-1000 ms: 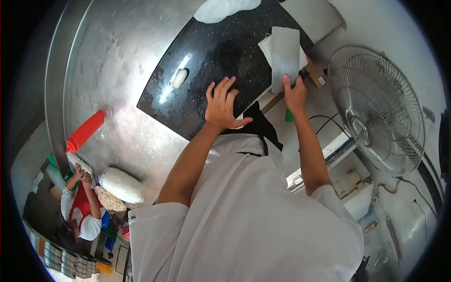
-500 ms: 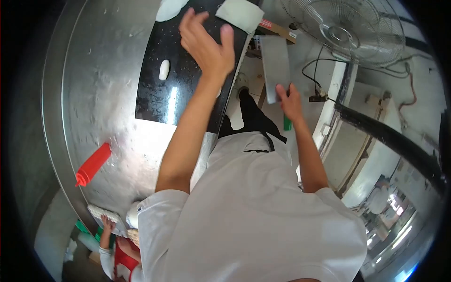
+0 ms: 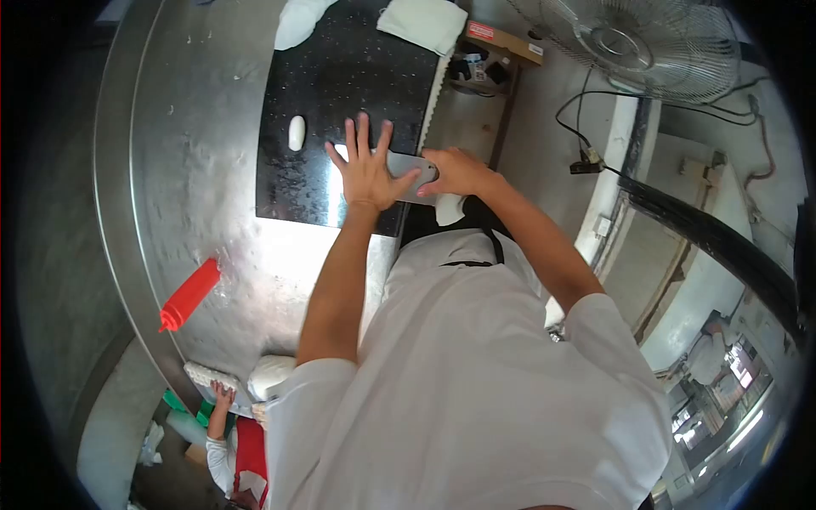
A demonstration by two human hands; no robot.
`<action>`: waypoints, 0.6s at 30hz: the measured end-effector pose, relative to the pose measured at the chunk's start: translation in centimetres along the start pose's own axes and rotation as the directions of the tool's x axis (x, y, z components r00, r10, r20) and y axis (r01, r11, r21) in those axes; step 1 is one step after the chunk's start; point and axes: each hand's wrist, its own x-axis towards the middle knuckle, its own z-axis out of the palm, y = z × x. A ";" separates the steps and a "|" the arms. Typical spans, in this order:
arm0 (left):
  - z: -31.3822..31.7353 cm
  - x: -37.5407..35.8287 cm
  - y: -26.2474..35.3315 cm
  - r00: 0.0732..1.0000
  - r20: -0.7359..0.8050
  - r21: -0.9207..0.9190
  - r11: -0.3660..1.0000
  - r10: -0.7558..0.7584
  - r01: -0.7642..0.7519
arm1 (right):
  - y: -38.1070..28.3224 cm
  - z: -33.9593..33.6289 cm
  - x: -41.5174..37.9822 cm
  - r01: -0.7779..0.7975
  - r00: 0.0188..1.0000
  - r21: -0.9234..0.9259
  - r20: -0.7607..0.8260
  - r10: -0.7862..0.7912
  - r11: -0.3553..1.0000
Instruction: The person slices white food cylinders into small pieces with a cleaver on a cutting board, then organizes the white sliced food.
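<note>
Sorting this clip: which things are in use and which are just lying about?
In use: left hand spread over scraper; right hand gripping it; black slab; dough piece.
Lying about: red bottle; cloth; fan; box.

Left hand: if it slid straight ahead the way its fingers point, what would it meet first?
Mostly bare black slab. The left hand lies flat, fingers spread toward the far edge. The small dough piece sits off to its left, probably missed; the folded white cloth lies farther, slightly right.
</note>
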 end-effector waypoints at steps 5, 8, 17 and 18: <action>-0.1 2.2 0.1 0.989 0.086 0.041 0.992 -0.120 0.117 | 0.4 -0.4 0.2 0.021 1.000 -0.073 0.007 -0.020 0.997; -0.1 4.3 -0.2 0.992 0.093 0.066 0.995 -0.082 0.076 | 1.2 -1.7 2.0 0.063 0.995 -0.128 -0.072 -0.073 0.990; -1.3 9.6 -2.3 0.987 -0.082 -0.025 0.990 0.138 -0.141 | -1.1 -2.2 2.8 -0.005 0.981 -0.052 -0.195 -0.005 0.999; -1.1 8.2 -2.1 0.989 -0.068 -0.036 0.990 0.135 -0.137 | -0.5 0.0 1.9 0.033 0.978 -0.004 -0.205 -0.033 0.999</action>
